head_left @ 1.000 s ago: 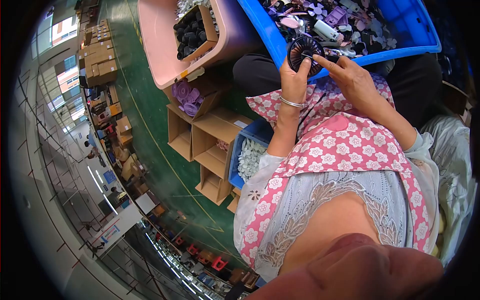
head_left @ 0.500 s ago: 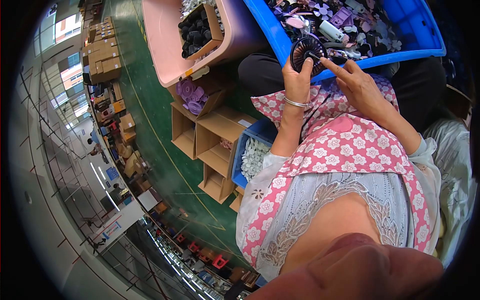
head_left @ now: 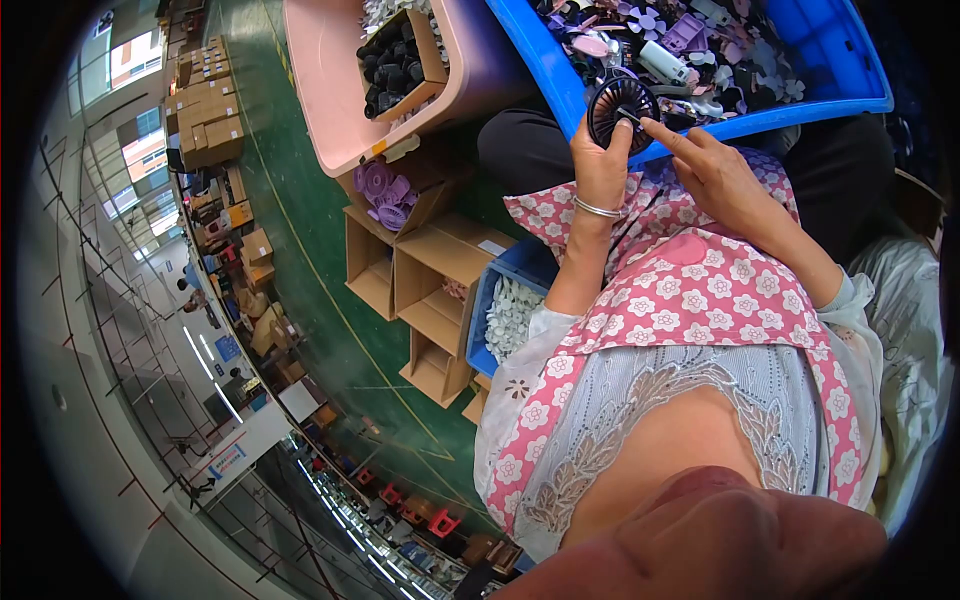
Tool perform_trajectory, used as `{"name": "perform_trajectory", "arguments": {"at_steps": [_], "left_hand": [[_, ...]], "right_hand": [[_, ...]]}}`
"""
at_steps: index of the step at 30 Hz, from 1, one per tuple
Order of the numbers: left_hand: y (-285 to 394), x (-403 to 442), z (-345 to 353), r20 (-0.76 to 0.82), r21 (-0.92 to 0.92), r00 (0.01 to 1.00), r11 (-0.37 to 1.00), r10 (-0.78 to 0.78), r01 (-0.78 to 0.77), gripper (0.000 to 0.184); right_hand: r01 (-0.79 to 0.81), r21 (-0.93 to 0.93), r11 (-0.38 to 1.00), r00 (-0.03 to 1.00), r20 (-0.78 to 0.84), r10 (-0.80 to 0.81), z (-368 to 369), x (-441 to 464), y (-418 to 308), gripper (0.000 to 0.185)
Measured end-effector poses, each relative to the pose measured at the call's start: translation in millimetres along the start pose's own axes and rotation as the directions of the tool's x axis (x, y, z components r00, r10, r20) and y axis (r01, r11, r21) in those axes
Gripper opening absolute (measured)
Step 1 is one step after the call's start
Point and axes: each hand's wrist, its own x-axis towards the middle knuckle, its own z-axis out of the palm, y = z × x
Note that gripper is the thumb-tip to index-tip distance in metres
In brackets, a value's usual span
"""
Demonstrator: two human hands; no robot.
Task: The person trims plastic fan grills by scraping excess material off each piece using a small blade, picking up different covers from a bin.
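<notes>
A round black part with radial slats (head_left: 622,108) is held by my left hand (head_left: 602,165), whose thumb presses on its lower edge near the centre. My right hand (head_left: 725,175) is just right of it, index finger pointing at the part's centre, the other fingers curled; a tiny thing may be at that fingertip, too small to make out. Both hands are over the near edge of a blue bin (head_left: 830,50), which holds mixed pink, white, purple and black plastic pieces (head_left: 690,50).
A pink bin (head_left: 320,100) at the upper left bears a carton of black parts (head_left: 390,75). Below it are purple parts (head_left: 385,195), open cardboard boxes (head_left: 440,265) and a blue basket (head_left: 478,320) of white pieces. A plastic bag (head_left: 900,330) lies at the right.
The view has shifted slightly, moving the bins a little right in the picture. The black part stays in my left hand, with my right index finger still at its centre.
</notes>
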Motion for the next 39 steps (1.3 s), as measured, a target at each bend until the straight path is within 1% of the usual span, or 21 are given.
{"name": "perform_trajectory", "arguments": {"at_steps": [6, 12, 14, 15, 16, 18, 19, 20, 21, 22, 24, 25, 27, 29, 31, 32, 33, 35, 37, 38, 39], "left_hand": [[-3.7, 1.9, -2.8, -0.008, 0.043, 1.000, 0.999, 0.019, -0.019, 0.026], [2.1, 5.8, -4.0, 0.014, 0.469, 0.981, 0.865, 0.196, -0.179, 0.024], [-5.4, 15.7, -12.9, 0.049, 0.507, 0.974, 0.834, 0.223, -0.217, 0.025], [-12.4, 23.8, -21.7, 0.043, 0.597, 0.982, 0.784, 0.182, -0.171, 0.027], [-25.1, 31.6, -30.3, 0.074, 0.685, 0.965, 0.690, 0.253, -0.234, 0.026], [-22.5, 37.7, -37.2, 0.075, 0.596, 0.987, 0.787, 0.143, -0.159, 0.025], [-25.0, 38.9, -40.7, 0.106, 0.678, 0.984, 0.713, 0.144, -0.178, 0.025], [-40.4, 43.6, -44.9, 0.133, 0.643, 0.968, 0.724, 0.214, -0.248, 0.025], [-34.5, 43.6, -41.5, 0.111, 0.670, 0.979, 0.715, 0.170, -0.200, 0.024], [-32.9, 44.8, -39.6, 0.125, 0.670, 0.981, 0.716, 0.151, -0.195, 0.024], [-32.0, 43.9, -34.3, 0.129, 0.701, 0.981, 0.687, 0.145, -0.194, 0.024], [-38.0, 45.8, -34.4, 0.129, 0.708, 0.980, 0.678, 0.150, -0.197, 0.024], [-38.2, 43.1, -31.4, 0.098, 0.646, 0.977, 0.735, 0.188, -0.206, 0.022], [-39.3, 43.9, -32.5, 0.061, 0.648, 0.980, 0.739, 0.190, -0.184, 0.020], [-38.3, 45.1, -32.7, -0.024, 0.681, 0.984, 0.723, 0.177, -0.113, 0.020], [-33.1, 46.7, -32.3, -0.050, 0.641, 0.985, 0.762, 0.168, -0.097, 0.021], [-33.7, 48.0, -31.8, -0.038, 0.658, 0.981, 0.743, 0.192, -0.120, 0.021], [-41.5, 48.4, -32.2, 0.038, 0.646, 0.968, 0.733, 0.247, -0.212, 0.023], [-43.0, 49.2, -31.3, 0.078, 0.680, 0.952, 0.683, 0.296, -0.268, 0.023], [-45.3, 50.5, -30.3, 0.112, 0.705, 0.933, 0.635, 0.341, -0.316, 0.023], [-49.1, 52.4, -29.4, 0.116, 0.701, 0.938, 0.643, 0.326, -0.310, 0.024]], "right_hand": [[-0.015, 0.010, 1.000, 0.999, 0.028, 0.015, 1.2, 0.4, 0.0, 0.055], [-0.033, 0.180, 0.983, 0.997, 0.076, 0.020, -1.5, 9.1, -0.4, 0.052], [0.058, 0.214, 0.975, 0.997, 0.034, -0.066, 6.9, 21.6, 10.8, 0.051], [0.014, 0.258, 0.966, 0.997, 0.069, -0.033, 12.4, 29.5, 17.1, 0.050], [-0.001, 0.154, 0.988, 0.993, 0.118, -0.018, 10.7, 36.3, 17.1, 0.050], [-0.105, 0.131, 0.986, 0.965, 0.251, 0.070, 12.2, 50.5, 19.9, 0.051], [0.000, 0.130, 0.991, 0.974, 0.224, -0.030, 17.7, 52.3, 34.4, 0.052], [-0.059, 0.080, 0.995, 0.955, 0.295, 0.033, 7.3, 57.7, 25.2, 0.052], [0.011, 0.088, 0.996, 0.949, 0.313, -0.039, 9.5, 63.0, 43.9, 0.053], [-0.359, 0.179, 0.916, 0.833, 0.503, 0.228, -9.1, 71.0, 18.3, 0.052], [-0.506, 0.262, 0.822, 0.758, 0.590, 0.279, -26.3, 79.2, 3.9, 0.049], [-0.463, 0.179, 0.868, 0.758, 0.587, 0.284, -26.6, 81.7, -1.6, 0.049], [0.076, -0.093, 0.993, 0.898, 0.440, -0.027, -6.3, 73.7, 25.0, 0.049], [0.153, -0.024, 0.988, 0.876, 0.465, -0.125, -6.4, 86.4, 34.3, 0.049], [-0.409, 0.011, 0.912, 0.700, 0.645, 0.306, -29.2, 110.2, -15.0, 0.050], [-0.381, 0.116, 0.917, 0.757, 0.609, 0.237, -19.1, 105.6, 5.0, 0.050], [-0.360, 0.066, 0.931, 0.792, 0.549, 0.268, -13.8, 96.2, -4.7, 0.050], [0.082, 0.051, 0.995, 0.988, 0.128, -0.088, 30.4, 59.5, 31.7, 0.048], [0.312, -0.097, 0.945, 0.950, 0.002, -0.314, 27.9, 54.6, 25.2, 0.047], [0.004, 0.171, 0.985, 0.992, 0.120, -0.025, 17.6, 51.8, 24.0, 0.046], [-0.333, 0.377, 0.864, 0.926, 0.306, 0.223, 10.9, 49.2, 18.5, 0.046]]}}
